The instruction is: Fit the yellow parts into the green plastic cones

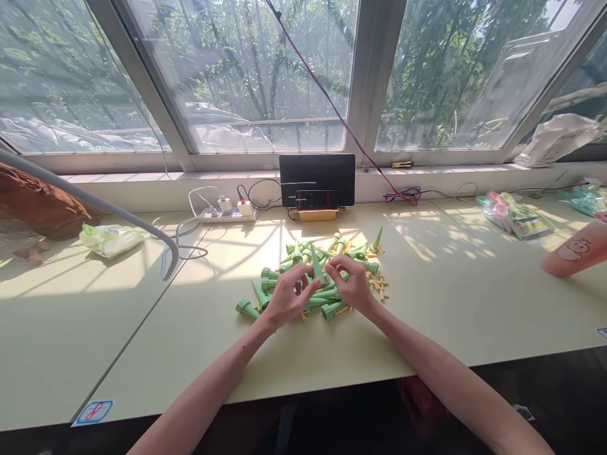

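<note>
Green plastic plant watering spikes [327,296] with ribbed caps lie in a loose pile on the table in front of me. Small yellow valve pieces [380,287] are scattered among them, mostly at the right side. My left hand [293,292] is closed at the base of one green spike [315,260], whose point is up. Just to the right, my right hand [349,282] is closed in a pinch beside that spike. Whatever lies between its fingertips is too small to make out. Parts of the pile are hidden under both hands.
Behind the pile, a dark tablet [317,167] leans by the window, with a phone [317,200] before it. A power strip [227,213] with cables is left of them. A grey metal bar [118,212] reaches in from the left. A pink cup [576,251] stands far right.
</note>
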Available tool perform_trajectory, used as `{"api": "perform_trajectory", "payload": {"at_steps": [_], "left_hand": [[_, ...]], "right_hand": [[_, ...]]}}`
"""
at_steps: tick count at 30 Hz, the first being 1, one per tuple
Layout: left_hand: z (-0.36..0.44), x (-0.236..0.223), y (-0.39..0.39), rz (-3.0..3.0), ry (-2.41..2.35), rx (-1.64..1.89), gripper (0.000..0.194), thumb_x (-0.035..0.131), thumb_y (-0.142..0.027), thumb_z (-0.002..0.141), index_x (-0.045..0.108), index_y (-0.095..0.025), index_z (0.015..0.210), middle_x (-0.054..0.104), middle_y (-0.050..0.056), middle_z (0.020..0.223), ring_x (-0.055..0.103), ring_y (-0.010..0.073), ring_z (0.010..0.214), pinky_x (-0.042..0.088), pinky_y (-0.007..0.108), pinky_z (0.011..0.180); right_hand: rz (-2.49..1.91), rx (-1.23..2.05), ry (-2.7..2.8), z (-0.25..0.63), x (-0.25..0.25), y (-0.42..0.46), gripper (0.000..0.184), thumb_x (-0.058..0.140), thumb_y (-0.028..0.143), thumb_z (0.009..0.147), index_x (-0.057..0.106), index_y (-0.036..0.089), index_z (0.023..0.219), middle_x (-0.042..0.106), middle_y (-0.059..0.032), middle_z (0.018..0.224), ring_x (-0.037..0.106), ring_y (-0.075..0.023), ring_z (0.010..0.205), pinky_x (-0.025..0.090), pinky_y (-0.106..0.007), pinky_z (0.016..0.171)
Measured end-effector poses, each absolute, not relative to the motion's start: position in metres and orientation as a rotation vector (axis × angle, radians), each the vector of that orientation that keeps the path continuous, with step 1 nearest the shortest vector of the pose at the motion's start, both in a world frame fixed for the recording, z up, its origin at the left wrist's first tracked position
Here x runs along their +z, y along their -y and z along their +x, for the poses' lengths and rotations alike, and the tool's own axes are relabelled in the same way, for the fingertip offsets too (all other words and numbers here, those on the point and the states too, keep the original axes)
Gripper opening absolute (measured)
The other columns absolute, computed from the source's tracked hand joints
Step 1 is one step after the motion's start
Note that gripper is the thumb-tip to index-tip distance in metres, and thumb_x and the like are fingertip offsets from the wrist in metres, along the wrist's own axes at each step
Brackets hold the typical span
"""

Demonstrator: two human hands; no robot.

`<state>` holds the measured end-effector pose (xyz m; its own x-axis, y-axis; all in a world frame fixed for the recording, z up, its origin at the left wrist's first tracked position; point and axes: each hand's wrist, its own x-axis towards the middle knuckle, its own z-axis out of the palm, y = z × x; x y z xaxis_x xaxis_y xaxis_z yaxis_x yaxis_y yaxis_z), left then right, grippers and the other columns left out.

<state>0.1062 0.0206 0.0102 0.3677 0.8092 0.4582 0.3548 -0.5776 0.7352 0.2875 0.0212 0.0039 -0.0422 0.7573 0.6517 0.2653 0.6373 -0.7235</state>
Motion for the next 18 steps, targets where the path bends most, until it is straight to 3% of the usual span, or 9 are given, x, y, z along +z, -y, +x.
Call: {"api": "perform_trajectory", "payload": {"at_steps": [5,12,18], "left_hand": [[0.105,0.003,-0.024,2.274,-0.947,1.199,0.027,0.065,-0.028,0.086,0.059,-0.018,0.110,0.060,0.005,0.097,0.054,0.0091,0.066,0.044,0.019,0.049],[0.106,-0.003,-0.028,2.336,-0.933,1.277,0.029,0.058,-0.021,0.091,0.061,-0.027,0.120,0.057,0.006,0.111,0.053,0.0046,0.060,0.047,0.018,0.051],[0.110,0.003,-0.023,2.272,-1.037,1.301,0.037,0.061,-0.027,0.090,0.055,-0.026,0.126,0.055,0.006,0.114,0.051,0.0035,0.057,0.047,0.019,0.050]], "right_hand": [[-0.868,0.530,1.599,0.287,0.003,-0.022,0.015,0.056,0.025,0.091,0.061,0.020,0.078,0.061,-0.0004,0.073,0.055,-0.0138,0.067,0.048,-0.027,0.062],[-0.885,0.586,1.583,0.288,0.003,-0.023,0.016,0.056,0.028,0.092,0.062,0.020,0.079,0.062,-0.0008,0.074,0.057,-0.0146,0.069,0.051,-0.028,0.065],[-0.949,0.535,1.493,0.286,0.001,-0.022,0.016,0.056,0.031,0.092,0.062,0.020,0.081,0.062,-0.0007,0.074,0.058,-0.0149,0.069,0.051,-0.028,0.066]]}}
